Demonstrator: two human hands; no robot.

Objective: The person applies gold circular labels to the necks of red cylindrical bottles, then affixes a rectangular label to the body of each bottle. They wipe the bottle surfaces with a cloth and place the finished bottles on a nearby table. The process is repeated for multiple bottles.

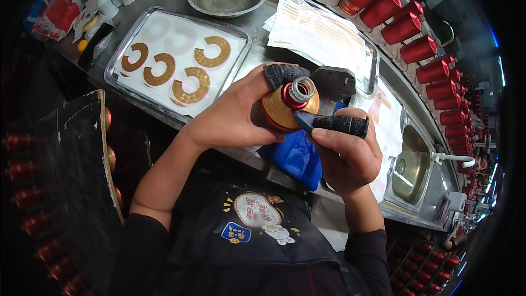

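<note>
We've got the little red bottle [289, 104] with its gold collar up above the counter [263, 49]. Left hand [235, 118] fingers wrap it, tilting the neck toward us; right hand [345, 148] fingers pinch a blue tool [304, 120] against the collar, presumably smoothing it. More gold collars [189, 85] wait on the tray [118, 57].
</note>
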